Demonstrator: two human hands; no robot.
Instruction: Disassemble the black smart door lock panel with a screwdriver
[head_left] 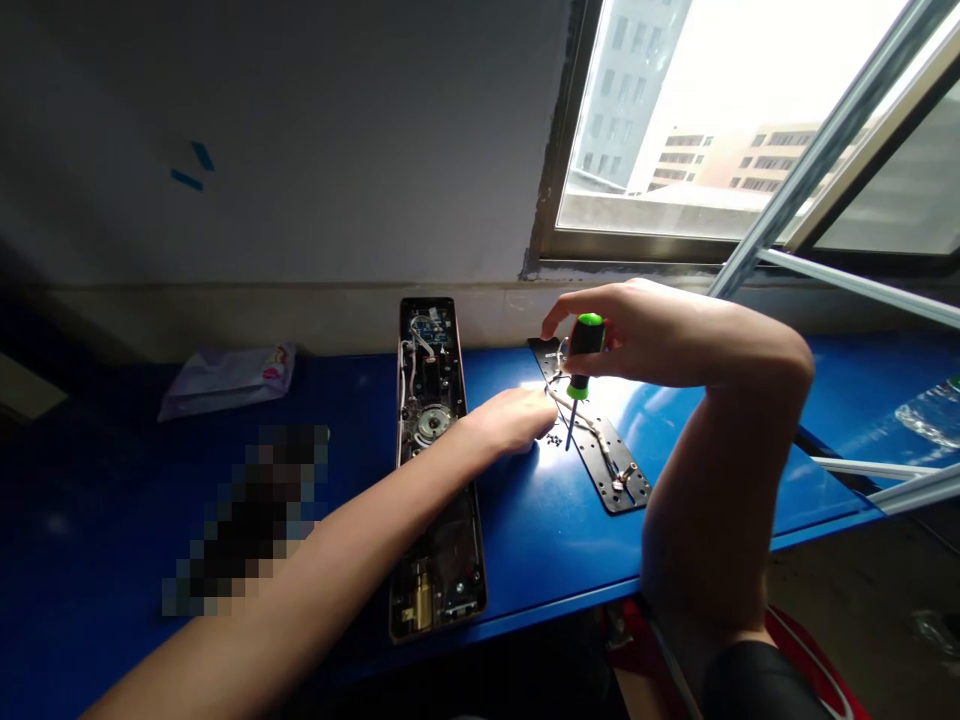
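My right hand is closed round the green-and-black handle of a screwdriver, held upright with its tip down beside a black metal plate that carries a wire. My left hand reaches across the blue table, fingers curled down next to several small black screws between the plate and an opened door-lock body. The lock body lies lengthwise, its motor, wiring and circuit board showing. Whether the left fingers pinch a screw is hidden.
A plastic-wrapped packet lies at the back left near the wall. A blurred dark object rests on the table's left part. An open window frame stands at the right, and a clear plastic item lies far right.
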